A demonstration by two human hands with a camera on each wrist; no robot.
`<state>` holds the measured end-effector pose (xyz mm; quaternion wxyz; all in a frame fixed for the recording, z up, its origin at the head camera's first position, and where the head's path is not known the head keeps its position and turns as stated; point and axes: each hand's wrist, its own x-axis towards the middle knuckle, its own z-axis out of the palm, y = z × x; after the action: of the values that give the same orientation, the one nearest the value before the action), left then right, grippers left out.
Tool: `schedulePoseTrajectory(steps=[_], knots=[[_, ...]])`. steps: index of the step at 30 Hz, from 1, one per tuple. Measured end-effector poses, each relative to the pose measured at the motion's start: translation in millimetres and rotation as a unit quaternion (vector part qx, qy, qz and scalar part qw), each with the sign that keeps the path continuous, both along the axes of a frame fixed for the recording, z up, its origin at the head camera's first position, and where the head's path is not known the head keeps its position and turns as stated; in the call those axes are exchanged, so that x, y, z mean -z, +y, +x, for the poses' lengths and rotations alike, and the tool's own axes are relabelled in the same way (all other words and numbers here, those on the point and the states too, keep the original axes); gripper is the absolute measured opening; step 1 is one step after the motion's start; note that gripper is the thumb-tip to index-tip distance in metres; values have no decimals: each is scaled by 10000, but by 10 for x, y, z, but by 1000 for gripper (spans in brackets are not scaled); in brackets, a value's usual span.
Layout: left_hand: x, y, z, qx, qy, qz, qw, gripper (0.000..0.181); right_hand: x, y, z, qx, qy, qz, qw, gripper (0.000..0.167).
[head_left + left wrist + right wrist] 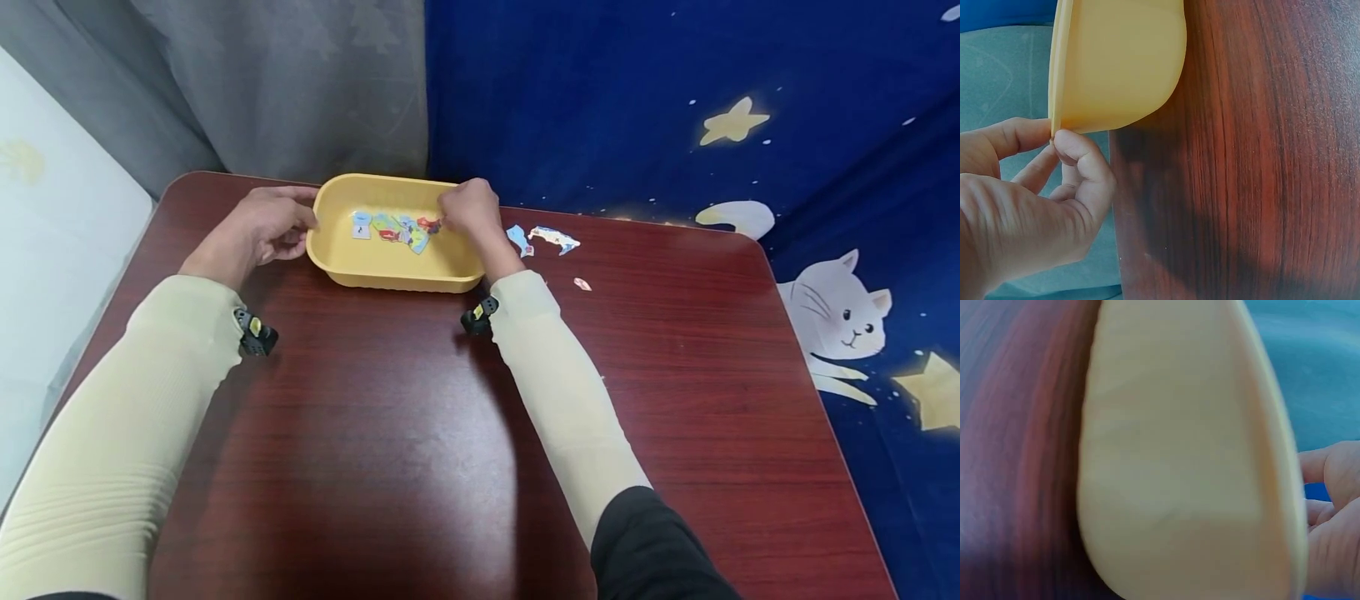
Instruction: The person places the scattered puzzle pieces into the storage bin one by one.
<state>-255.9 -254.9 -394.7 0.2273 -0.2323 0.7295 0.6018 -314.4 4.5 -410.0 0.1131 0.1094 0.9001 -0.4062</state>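
Note:
A yellow plastic tub point(367, 279) stands near the far edge of the table, with several small colourful cutout pieces point(386, 225) on its floor. At its left end, my left hand point(266, 225) pinches the rim between thumb and fingers; the left wrist view shows this grip close up on the tub wall point(1122, 62). My right hand point(472, 208) reaches over the right end, fingers bent down into the tub beside a red piece point(429, 224). In the right wrist view the tub's side point(1179, 456) hides the fingertips, so whether they hold anything is unclear.
Right of the tub lie a blue piece point(518, 240), a white and blue piece point(555, 239) and a small reddish piece point(582, 284) on the dark red wooden table point(675, 400). A grey curtain point(300, 92) and a blue starry curtain point(570, 100) hang behind the table.

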Motion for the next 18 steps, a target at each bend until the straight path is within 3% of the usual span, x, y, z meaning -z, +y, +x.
schedulePoseTrajectory(steps=[5,7,18], knots=[[-7,4,-5,8,2,-10,10000,58,-120,134,-7,513,-15,-1306,9901,17],[-7,2,-5,21,-4,10,10000,59,-159,214,-14,652,-11,-1589,9851,17],[9,-15,0,71,67,34,9999,57,-209,817,-9,835,111,-1982,9765,27]])
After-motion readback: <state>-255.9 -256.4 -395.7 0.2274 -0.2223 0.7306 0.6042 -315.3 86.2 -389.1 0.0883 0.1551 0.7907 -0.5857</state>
